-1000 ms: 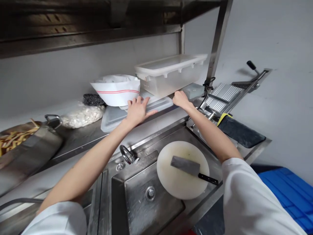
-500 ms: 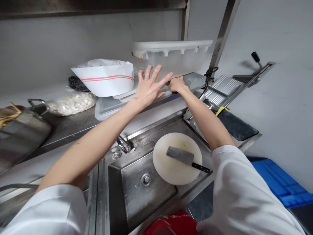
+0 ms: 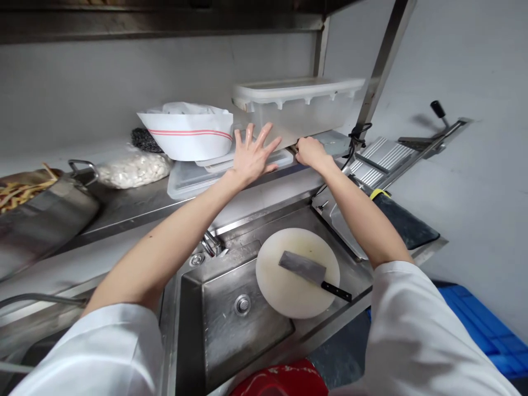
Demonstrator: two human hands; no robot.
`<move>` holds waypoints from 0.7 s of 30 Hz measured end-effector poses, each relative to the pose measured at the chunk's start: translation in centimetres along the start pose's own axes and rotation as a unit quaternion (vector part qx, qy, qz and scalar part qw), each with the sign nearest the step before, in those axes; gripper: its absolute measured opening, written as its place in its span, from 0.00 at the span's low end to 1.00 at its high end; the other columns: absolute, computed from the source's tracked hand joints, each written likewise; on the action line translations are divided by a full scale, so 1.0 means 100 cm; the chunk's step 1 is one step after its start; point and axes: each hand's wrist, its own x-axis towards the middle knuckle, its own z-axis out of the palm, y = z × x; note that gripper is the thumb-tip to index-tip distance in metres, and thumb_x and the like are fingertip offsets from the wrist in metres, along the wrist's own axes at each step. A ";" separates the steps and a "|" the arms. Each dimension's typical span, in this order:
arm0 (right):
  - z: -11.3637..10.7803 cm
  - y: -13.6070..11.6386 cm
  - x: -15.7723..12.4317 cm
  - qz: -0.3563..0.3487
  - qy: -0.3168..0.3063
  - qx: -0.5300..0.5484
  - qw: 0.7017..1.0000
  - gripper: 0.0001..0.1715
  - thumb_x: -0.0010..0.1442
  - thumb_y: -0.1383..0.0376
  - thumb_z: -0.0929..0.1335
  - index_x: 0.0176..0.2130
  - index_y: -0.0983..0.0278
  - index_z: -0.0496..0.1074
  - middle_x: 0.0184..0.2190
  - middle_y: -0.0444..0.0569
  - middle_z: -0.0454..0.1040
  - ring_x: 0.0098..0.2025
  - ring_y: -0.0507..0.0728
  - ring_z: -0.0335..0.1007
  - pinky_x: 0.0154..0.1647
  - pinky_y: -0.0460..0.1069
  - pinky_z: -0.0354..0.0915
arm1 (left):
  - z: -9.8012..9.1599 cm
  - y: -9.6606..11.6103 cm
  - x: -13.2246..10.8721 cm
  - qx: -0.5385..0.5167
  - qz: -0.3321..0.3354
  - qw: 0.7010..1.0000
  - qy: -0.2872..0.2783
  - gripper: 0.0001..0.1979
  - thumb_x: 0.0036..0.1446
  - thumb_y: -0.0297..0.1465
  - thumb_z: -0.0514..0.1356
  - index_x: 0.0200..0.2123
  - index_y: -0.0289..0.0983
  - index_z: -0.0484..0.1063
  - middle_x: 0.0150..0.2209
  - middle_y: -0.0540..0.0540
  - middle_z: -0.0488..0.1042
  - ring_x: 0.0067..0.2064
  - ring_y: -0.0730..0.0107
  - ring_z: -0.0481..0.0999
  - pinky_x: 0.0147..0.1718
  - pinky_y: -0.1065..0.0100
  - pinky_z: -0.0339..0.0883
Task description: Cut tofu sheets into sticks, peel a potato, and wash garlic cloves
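Note:
My left hand [image 3: 252, 155] is open, fingers spread, pressed against the front wall of a translucent plastic tub [image 3: 297, 105] on the steel shelf. My right hand [image 3: 311, 152] is curled under the tub's lower right edge, gripping it. The tub sits tilted on flat plastic lids [image 3: 193, 177] stacked on the shelf. Just left of it stands a white paper cap [image 3: 188, 133] with a red stripe.
A bag of white pieces [image 3: 132, 169] and a metal pan [image 3: 45, 206] lie at the left of the shelf. Below, a round white cutting board [image 3: 289, 286] with a cleaver [image 3: 307, 270] rests over the sink [image 3: 231, 324]. A slicer [image 3: 388, 157] stands right, a blue crate [image 3: 487, 341] on the floor.
My left hand rose from the flat lids to the tub's front wall and spread its fingers. The right hand stayed at the tub's lower edge. The view shifted slightly.

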 end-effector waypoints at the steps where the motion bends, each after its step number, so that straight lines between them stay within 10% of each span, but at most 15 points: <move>1: -0.003 -0.002 -0.008 0.006 0.005 -0.003 1.000 0.24 0.67 0.64 0.67 0.57 0.76 0.75 0.54 0.72 0.76 0.57 0.71 0.72 0.60 0.59 0.65 | 0.000 0.001 -0.001 0.001 -0.003 1.000 0.001 0.43 0.62 0.57 0.55 0.75 0.49 0.52 0.77 0.46 0.45 0.75 0.30 0.33 0.66 0.26 0.27; 12: 0.002 0.019 -0.112 0.038 0.099 0.050 0.993 0.27 0.69 0.56 0.61 0.54 0.73 0.75 0.46 0.73 0.76 0.55 0.78 0.70 0.57 0.70 0.64 | -0.005 0.017 -0.011 -0.002 -0.046 0.999 -0.018 0.39 0.62 0.46 0.61 0.73 0.48 0.55 0.77 0.45 0.47 0.74 0.32 0.39 0.66 0.24 0.30; 21: 0.032 0.026 -0.092 0.010 0.147 0.101 0.984 0.32 0.72 0.53 0.58 0.64 0.69 0.67 0.47 0.66 0.79 0.50 0.70 0.76 0.55 0.63 0.68 | 0.012 0.023 -0.019 -0.008 -0.076 0.997 0.004 0.30 0.67 0.42 0.59 0.70 0.45 0.64 0.77 0.41 0.45 0.74 0.33 0.46 0.68 0.27 0.34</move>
